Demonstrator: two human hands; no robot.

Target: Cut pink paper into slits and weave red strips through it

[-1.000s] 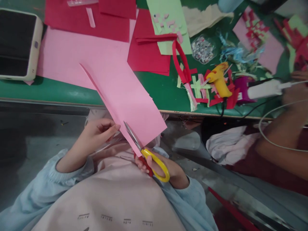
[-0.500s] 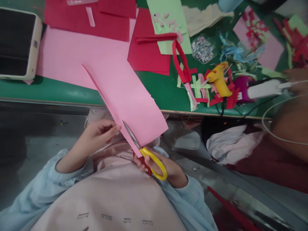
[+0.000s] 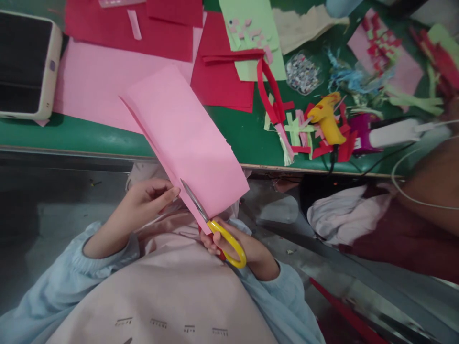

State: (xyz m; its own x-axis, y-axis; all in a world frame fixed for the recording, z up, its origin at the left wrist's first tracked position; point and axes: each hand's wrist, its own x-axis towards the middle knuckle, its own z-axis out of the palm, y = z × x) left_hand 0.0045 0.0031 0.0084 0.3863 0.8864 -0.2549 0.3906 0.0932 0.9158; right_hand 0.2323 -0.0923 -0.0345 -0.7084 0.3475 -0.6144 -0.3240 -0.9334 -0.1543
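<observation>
From my far seat I see the left hand (image 3: 152, 200) pinching the left edge of the pink paper (image 3: 195, 143) between thumb and finger. The right hand (image 3: 226, 242) is closed on the scissors (image 3: 213, 225), with the thumb through the yellow handle. One blade lies over the paper, along a narrow strip at its left side; how wide the blades are open, I cannot tell. The paper stands at a slant: its near end is above the lap, its far end above the larger pink sheet (image 3: 96, 86), which lies on the green table (image 3: 82, 136). To the right I notice a yellow glue gun (image 3: 328, 119) and, beyond it, another person's arm (image 3: 433, 177).
</observation>
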